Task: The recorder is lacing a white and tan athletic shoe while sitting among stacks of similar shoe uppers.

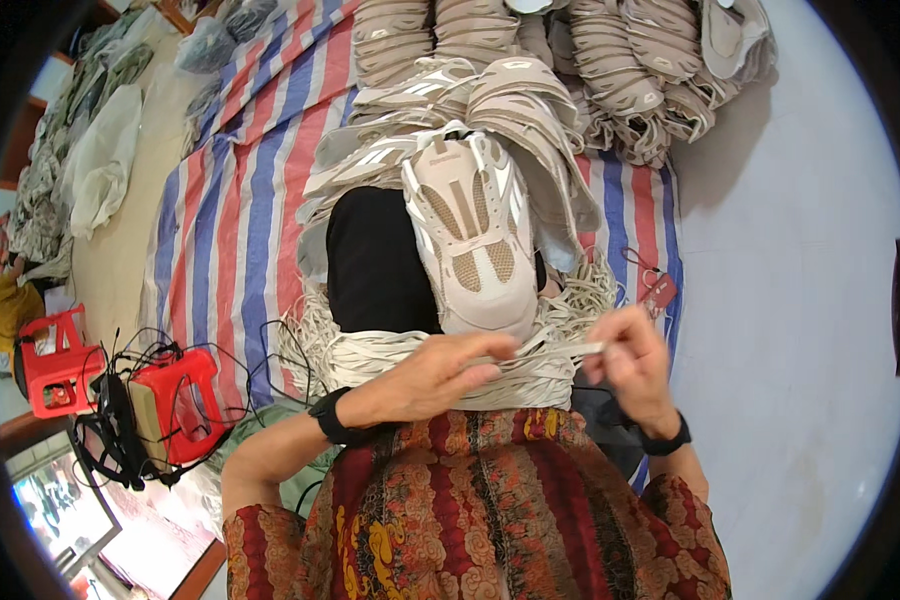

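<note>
From here I see, leftmost, red stools (185,405); then the left hand (425,378), fingers outstretched over heaped laces (375,352), its grip unclear to me; the shoe (482,250) just beyond, toe toward the wearer; and the right hand (630,365), pinching a pale lace (575,350).

In front of you, a red, white and blue striped plastic sheet (255,215) covers pale floor (790,300); to your left are two bright red plastic stools (62,368) and a crumpled whitish plastic bag (108,160).
</note>
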Demonstrator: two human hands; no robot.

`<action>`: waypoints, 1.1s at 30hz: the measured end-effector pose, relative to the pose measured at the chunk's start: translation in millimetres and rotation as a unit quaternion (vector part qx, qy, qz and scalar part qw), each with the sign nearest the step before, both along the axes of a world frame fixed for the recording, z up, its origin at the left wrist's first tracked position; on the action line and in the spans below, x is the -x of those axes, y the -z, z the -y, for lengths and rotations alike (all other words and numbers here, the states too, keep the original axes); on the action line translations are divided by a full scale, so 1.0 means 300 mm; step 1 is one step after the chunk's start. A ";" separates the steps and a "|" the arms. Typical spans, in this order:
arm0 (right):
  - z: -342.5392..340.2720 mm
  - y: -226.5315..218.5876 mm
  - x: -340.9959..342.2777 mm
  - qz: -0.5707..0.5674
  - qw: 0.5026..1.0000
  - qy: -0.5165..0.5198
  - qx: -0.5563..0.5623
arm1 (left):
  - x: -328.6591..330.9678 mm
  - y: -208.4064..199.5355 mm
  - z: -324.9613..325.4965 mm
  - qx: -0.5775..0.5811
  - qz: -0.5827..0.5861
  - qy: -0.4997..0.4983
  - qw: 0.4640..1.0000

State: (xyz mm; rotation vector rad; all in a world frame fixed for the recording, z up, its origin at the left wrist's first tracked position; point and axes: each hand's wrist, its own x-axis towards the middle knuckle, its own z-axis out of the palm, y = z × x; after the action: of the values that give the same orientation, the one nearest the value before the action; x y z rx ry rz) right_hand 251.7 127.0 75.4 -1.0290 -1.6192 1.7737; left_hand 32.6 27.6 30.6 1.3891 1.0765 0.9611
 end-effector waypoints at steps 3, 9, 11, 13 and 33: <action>-0.173 -0.084 -0.120 0.026 0.967 0.209 -0.142 | -0.023 -0.010 -0.010 0.025 0.012 0.060 0.998; -0.706 0.047 -0.823 0.208 0.808 0.448 -0.321 | -0.010 0.059 -0.020 0.135 -0.044 0.106 0.984; -0.689 0.117 -0.661 0.458 0.795 0.351 -0.190 | -0.031 0.016 -0.057 0.111 -0.052 0.081 0.989; -0.607 0.186 -0.534 0.487 0.738 0.155 -0.441 | -0.065 -0.062 -0.134 0.085 -0.029 0.074 0.993; -0.515 0.166 -0.123 -0.031 0.996 0.076 0.020 | 0.051 -0.095 -0.041 0.197 0.162 -0.013 0.967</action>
State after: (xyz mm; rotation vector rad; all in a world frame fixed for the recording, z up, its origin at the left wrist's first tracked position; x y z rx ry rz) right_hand 288.5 281.7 25.6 -1.0733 -1.4342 1.7255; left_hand 17.4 39.9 59.2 0.8603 0.9734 0.8964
